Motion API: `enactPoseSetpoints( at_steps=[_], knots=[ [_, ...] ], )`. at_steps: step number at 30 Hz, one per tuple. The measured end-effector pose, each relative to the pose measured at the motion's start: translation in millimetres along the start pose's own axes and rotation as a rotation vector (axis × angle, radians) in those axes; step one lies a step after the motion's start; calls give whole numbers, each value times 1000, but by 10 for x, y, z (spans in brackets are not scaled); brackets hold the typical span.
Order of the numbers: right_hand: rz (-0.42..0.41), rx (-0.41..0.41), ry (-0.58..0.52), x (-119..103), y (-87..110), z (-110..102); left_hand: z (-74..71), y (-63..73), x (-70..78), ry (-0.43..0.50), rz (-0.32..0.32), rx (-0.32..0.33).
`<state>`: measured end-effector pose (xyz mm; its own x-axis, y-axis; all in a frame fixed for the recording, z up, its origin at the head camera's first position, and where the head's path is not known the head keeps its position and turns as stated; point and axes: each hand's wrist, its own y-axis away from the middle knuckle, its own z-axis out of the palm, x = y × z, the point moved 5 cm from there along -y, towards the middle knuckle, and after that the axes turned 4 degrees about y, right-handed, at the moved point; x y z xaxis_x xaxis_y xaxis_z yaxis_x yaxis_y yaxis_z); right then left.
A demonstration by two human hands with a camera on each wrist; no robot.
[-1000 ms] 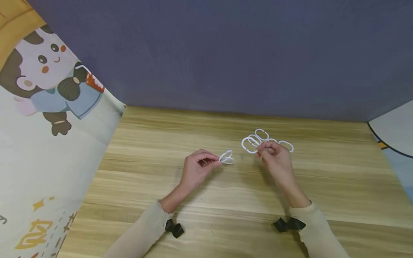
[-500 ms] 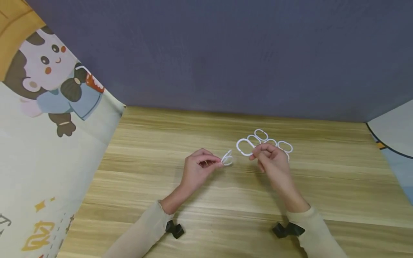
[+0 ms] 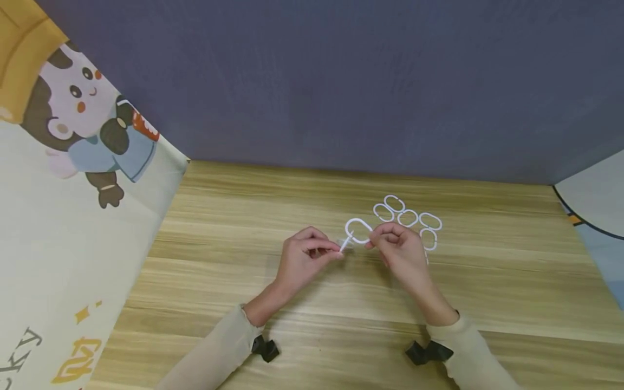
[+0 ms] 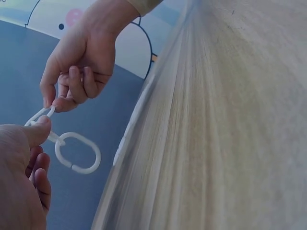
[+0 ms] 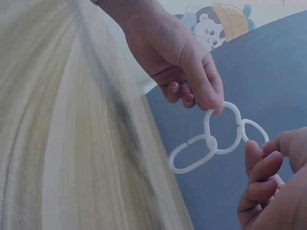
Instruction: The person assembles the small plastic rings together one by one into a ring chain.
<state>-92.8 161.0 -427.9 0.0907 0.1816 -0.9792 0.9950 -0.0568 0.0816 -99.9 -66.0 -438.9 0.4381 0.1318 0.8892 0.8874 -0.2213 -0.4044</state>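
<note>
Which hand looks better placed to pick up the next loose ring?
Probably the right hand, once it lets go of its own ring: it is nearer the loose rings. The left hand, farther off, pinches a ring with a second ring linked to it.

White links [image 3: 408, 210] on wood-grain table [image 3: 322, 325]

We list: table [image 3: 273, 203]; behind it, partition [image 3: 341, 86]; at its left, wall panel [image 3: 44, 233]. Above the table, left hand [image 3: 307, 257]; right of that, right hand [image 3: 402, 252]; between them, left-held ring [image 5: 208, 125] and right-held ring [image 5: 258, 128], touching. On the table, behind and right of the right hand, we enter loose rings [image 3: 408, 211].
</note>
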Motion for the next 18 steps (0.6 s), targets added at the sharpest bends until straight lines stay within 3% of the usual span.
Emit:
enactPoseSetpoints(
  at_steps=[18],
  knots=[
    [-47,-30,9,56,-153,59,43,-36,-57,-71,34,-24]
  ],
)
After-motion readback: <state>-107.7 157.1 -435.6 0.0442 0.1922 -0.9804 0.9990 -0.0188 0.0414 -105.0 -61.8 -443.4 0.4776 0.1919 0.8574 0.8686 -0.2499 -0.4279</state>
